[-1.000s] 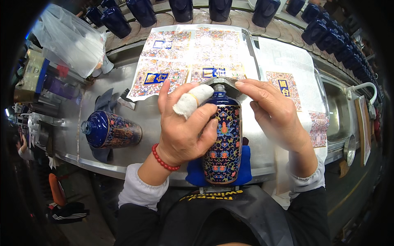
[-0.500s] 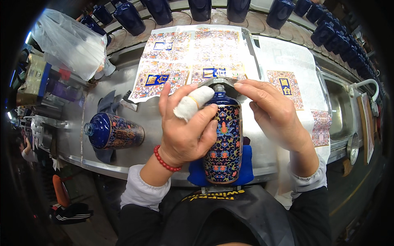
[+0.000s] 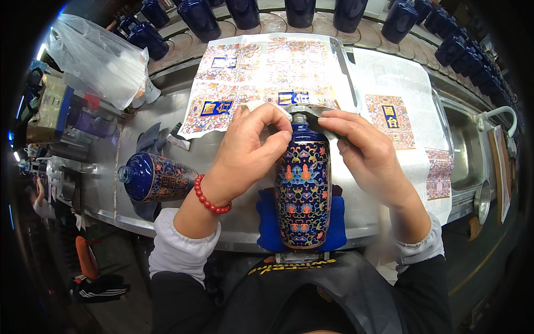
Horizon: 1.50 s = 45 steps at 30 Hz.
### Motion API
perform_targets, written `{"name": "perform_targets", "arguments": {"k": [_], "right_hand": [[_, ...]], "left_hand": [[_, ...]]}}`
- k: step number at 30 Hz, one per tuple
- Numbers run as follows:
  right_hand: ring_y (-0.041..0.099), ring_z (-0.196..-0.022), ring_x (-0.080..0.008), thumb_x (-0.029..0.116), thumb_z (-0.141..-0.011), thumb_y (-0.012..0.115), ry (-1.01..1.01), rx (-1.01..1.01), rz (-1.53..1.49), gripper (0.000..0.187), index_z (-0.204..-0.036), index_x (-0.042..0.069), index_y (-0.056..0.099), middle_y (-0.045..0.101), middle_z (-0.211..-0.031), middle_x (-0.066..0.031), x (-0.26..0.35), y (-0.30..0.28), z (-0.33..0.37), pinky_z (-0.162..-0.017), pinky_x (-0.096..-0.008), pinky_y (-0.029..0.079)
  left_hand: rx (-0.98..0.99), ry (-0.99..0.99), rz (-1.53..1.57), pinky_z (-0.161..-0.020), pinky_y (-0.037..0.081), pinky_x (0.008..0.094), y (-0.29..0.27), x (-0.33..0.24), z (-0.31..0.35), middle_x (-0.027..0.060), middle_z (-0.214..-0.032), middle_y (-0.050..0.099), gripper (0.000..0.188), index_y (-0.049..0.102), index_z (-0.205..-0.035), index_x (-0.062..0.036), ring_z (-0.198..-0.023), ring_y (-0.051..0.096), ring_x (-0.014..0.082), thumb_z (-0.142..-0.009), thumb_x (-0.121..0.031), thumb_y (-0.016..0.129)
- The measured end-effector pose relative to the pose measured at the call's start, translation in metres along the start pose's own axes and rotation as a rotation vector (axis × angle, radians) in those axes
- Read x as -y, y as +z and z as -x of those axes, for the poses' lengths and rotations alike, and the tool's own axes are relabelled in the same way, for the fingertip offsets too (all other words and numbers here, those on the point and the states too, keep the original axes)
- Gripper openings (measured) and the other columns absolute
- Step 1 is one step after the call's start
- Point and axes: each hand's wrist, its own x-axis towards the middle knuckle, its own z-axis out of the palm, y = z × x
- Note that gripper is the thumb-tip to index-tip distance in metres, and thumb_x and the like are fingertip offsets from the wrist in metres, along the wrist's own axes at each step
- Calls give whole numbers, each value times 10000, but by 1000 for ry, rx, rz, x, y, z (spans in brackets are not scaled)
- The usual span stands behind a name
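Observation:
A blue glass bottle (image 3: 303, 192) with a colourful floral pattern lies in front of me, its clear neck pointing away. My left hand (image 3: 245, 147) is at the left of its shoulder, thumb and forefinger pinched together at the glass. What lies between those fingertips is too small to make out. White wrapping on one left finger shows only partly behind the forefinger. To the right of the neck, my right hand (image 3: 367, 145) has its fingers stretched out over a metal neck support (image 3: 314, 109). A blue cloth pad (image 3: 267, 222) lies under the bottle's base.
At left, another patterned bottle (image 3: 158, 177) lies on a dark cloth. Printed floral decal sheets (image 3: 247, 72) cover the back of the metal table (image 3: 222, 195). Plain blue bottles (image 3: 300, 12) line a curved conveyor beyond. A sink (image 3: 467, 145) stands at right, a plastic bag (image 3: 97, 61) at far left.
My left hand's wrapped finger has drawn back from the bottle neck, and thumb and forefinger have come together at the shoulder. My right hand stays almost where it was.

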Motion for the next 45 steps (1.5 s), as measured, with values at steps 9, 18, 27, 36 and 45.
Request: {"name": "perform_targets", "arguments": {"k": [9,18,27,36,45], "right_hand": [[682,-1114,-337,-115,-885,594,-20,-24,10,385,-1240,8,674,658,-1256,-196,-1,-1,3,-899,-358,562],[688,-1049,-339,-91,-896,604,-49,-35,17,369,-1244,9,672,653,-1221,-200,0,-2,4,-835,-356,568],[680,-1159,-304,-184,-833,576,-16,-33,20,455,-1229,13,684,669,-1291,-168,2,-5,4,-920,-345,557],[687,-1145,-297,-181,-827,579,-8,-33,11,457,-1225,17,686,673,-1287,-169,0,-6,4,-897,-338,562],[680,-1157,-305,-182,-828,577,-18,-37,29,464,-1233,19,683,672,-1282,-168,1,-9,3,-917,-340,553]], "left_hand": [[-194,287,-439,-1074,320,513,9,-20,23,153,-1068,671,209,729,-1006,-66,-1218,491,391,-811,-49,659],[-262,333,-552,-1075,298,546,18,-27,24,187,-1006,651,200,707,-991,-62,-1241,492,376,-794,-49,673],[-277,323,-548,-1067,295,554,22,-27,22,196,-988,647,178,700,-978,-55,-1249,488,387,-804,-44,666],[-263,311,-528,-1064,296,545,21,-27,21,178,-996,646,187,686,-988,-53,-1230,494,392,-804,-41,654],[-232,290,-506,-1078,299,534,20,-29,21,168,-1017,644,193,679,-993,-61,-1250,473,403,-803,-46,647]]}}
